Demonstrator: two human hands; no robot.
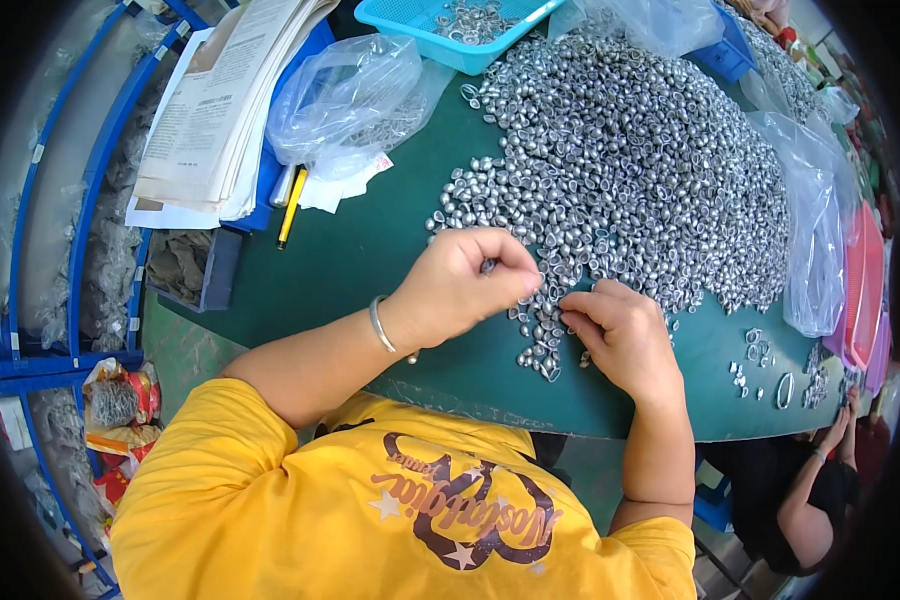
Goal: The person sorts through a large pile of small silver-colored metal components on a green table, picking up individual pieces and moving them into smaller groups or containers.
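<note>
A large heap of small, hollow, silver-coloured metal pieces (650, 170) spreads over the green table. My left hand (465, 280), with a bangle on its wrist, is closed at the heap's near left edge. One small dark metal piece (487, 266) shows between its curled fingers, and thumb and forefinger pinch together at the tip. Close by on the right, my right hand (625, 335) is closed, its thumb and fingertips together low over the pieces; whatever lies in them is hidden. Between both hands a narrow trail of loose metal pieces (542, 345) runs toward me.
A blue basket (430, 42) of metal pieces stands at the back. Clear plastic bags (355, 100), stacked papers (210, 120) and a yellow cutter knife (291, 207) lie at left. Rings and small bits (758, 350) lie at right, near red trays (863, 280). Another person (805, 500) sits at lower right.
</note>
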